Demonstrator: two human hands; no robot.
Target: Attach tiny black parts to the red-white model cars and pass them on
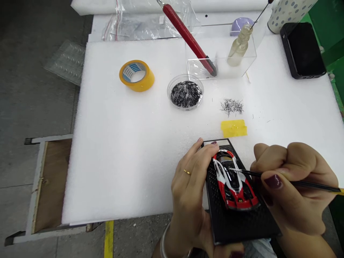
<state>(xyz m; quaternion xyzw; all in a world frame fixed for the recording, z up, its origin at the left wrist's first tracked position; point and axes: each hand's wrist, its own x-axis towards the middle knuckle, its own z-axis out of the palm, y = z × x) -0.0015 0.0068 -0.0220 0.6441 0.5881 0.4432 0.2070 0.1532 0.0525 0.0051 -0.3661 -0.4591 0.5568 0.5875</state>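
My left hand [190, 190] is wrapped round a black display base [225, 229] from its left side and below. On the base sits a small model car [236, 179] in red, white and black. Between the fingers of my right hand [295, 179] is a thin black paintbrush [249, 173], pinched like a pen. Its pale tip is at the dark middle part of the car; whether it touches the surface I cannot tell. Just beyond the base lies a piece of yellow tape [233, 128], with a loose pile of short black wires [232, 106] behind it.
A round clear dish [185, 94] holds many black slivers. Left of it is a yellow tape roll [147, 80]. A red craft knife [185, 34] leans on a clear box [223, 73] with a glass bottle [238, 48]. A black device [303, 50] lies at right.
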